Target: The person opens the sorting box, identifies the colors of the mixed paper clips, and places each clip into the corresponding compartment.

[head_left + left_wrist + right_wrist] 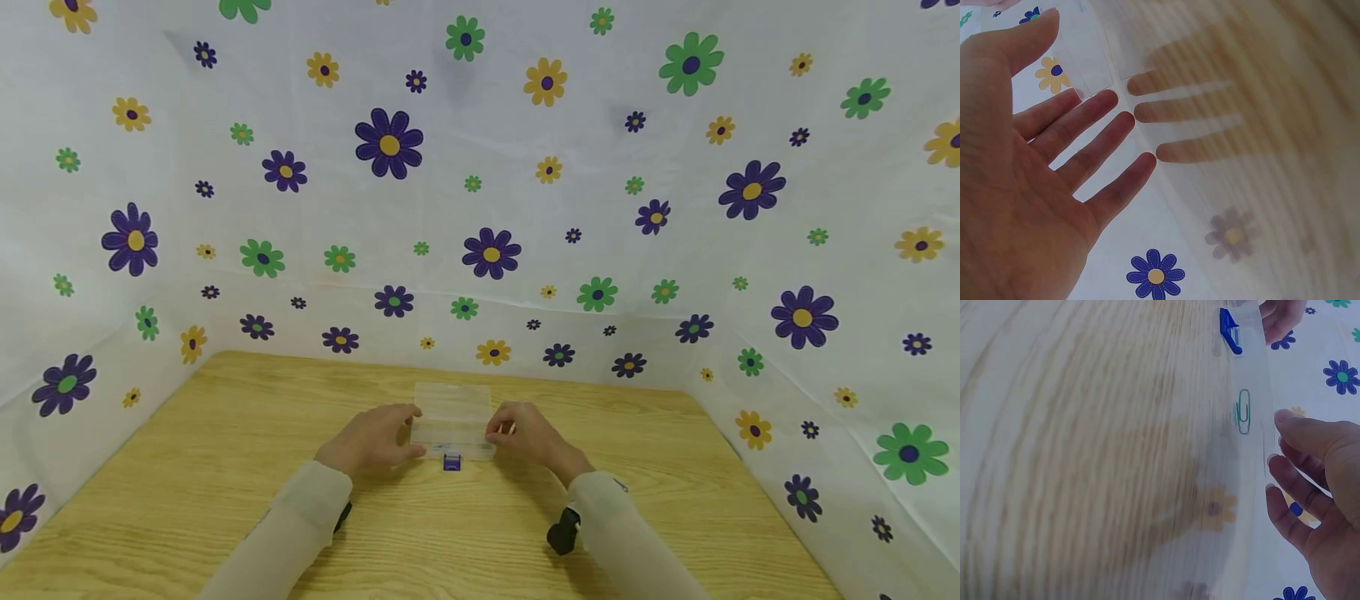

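A clear plastic box [452, 408] with a blue latch [452, 463] at its front sits on the table. My left hand [375, 437] is at the box's left side, thumb spread from the fingers. In the left wrist view, the left hand's fingers [1100, 162] are fairly straight, with fingertips at the table surface. At the right edge of the box is my right hand [527, 433], thumb and fingers bent towards it; the wrist view shows a gap between them. A green paper clip [1244, 412] appears within or behind the clear plastic, between latch and right hand.
The wood-grain table [300, 400] extends around the box on all sides. A white cloth [480, 325] printed with flowers stands behind it and along both sides. Black wrist straps [564, 532] show below the sleeves.
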A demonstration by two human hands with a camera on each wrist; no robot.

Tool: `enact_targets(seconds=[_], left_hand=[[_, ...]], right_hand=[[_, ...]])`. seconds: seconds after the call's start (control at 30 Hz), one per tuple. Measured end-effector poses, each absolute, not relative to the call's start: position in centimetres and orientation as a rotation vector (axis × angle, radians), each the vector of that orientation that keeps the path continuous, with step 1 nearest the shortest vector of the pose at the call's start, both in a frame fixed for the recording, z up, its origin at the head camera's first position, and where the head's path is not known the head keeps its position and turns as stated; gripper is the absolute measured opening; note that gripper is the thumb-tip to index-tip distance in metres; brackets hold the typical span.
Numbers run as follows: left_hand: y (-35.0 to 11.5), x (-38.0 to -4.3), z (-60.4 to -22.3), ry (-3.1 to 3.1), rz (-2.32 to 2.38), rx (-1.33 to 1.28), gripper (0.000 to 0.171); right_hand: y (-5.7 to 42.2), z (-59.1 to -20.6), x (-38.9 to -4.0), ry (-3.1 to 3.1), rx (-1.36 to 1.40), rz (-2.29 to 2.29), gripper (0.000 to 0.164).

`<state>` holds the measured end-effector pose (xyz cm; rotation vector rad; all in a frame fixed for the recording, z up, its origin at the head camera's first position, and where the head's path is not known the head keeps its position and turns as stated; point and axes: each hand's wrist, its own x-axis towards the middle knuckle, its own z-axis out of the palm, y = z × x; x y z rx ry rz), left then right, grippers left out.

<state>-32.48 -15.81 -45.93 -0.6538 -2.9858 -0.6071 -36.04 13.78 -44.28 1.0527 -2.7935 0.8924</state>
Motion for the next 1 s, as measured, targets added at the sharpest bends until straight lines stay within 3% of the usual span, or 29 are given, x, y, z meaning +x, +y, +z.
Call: enact_targets(seconds=[1.0], left_hand=[[-15.8, -32.5, -45.8, -2.994, -0.604, -0.637, 0.061]], right_hand=[[23.2, -44.0, -34.1, -2.774, 1.041, 0.955, 0.005]])
